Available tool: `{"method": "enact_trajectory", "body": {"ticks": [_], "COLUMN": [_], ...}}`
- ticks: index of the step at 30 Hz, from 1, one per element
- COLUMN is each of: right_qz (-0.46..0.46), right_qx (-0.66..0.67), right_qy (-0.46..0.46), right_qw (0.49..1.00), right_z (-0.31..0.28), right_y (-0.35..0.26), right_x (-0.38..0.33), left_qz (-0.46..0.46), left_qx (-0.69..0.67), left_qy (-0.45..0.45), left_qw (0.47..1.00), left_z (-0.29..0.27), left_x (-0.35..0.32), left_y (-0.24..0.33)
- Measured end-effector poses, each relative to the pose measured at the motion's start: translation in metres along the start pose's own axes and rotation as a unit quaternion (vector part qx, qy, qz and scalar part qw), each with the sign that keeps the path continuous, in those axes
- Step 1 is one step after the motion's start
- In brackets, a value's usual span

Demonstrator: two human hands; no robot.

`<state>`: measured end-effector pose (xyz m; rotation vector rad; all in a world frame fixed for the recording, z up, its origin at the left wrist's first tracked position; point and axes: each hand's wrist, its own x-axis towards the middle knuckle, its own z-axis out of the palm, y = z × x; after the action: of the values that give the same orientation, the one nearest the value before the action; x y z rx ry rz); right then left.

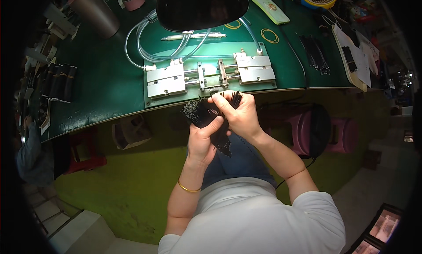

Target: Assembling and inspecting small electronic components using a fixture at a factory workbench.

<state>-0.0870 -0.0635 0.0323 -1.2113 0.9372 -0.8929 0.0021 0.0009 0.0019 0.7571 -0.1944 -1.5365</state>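
In front of my lap, just off the bench's front edge, my left hand [201, 141] is closed around a thick bundle of thin black strands [195, 113]. Their light-flecked ends fan out at the top left, and more ends poke out below the hand. My right hand [243, 117] is closed too, its thumb and fingers pinching a smaller bunch of the strands [237, 98] at the bundle's right side. Whether they are wires or cords I cannot tell. Just beyond the hands sits a metal clamping fixture [167, 81] with two silver cylinder blocks on a plate.
Clear air hoses [140, 39] loop behind the fixture, beside a pen [193, 36]. A dark lamp hood [202, 8] overhangs it. A phone [269, 7], more black strands [315, 54] and a clipboard [347, 56] lie right; a tumbler [94, 12] stands left. Pink stools [301, 131] are below.
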Motion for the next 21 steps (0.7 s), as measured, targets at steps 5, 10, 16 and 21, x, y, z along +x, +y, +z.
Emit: {"method": "enact_trajectory", "body": {"ticks": [5,10,16,21], "right_qz": [0.016,0.012,0.019,0.025], "right_qx": [-0.029,-0.027,-0.015,0.005], "right_qy": [0.019,0.026,0.023,0.034], "right_qw": [0.999,0.999,0.999,0.999], "right_z": [-0.0009,-0.0006,-0.0023,-0.0015], "right_y": [0.0016,0.0044,0.0047,0.0074], "right_x": [0.0028,0.0065,0.0084,0.0089], "left_qz": [-0.001,-0.002,0.002,-0.003], "left_qx": [-0.008,-0.016,-0.013,-0.013], "left_qy": [0.009,0.004,-0.003,-0.006], "left_qw": [1.0,1.0,1.0,1.0], "left_z": [0.0007,0.0029,0.0006,0.0005], "left_x": [0.0006,0.0018,0.0039,0.0049], "left_y": [-0.0016,-0.0006,-0.0021,-0.0017]}}
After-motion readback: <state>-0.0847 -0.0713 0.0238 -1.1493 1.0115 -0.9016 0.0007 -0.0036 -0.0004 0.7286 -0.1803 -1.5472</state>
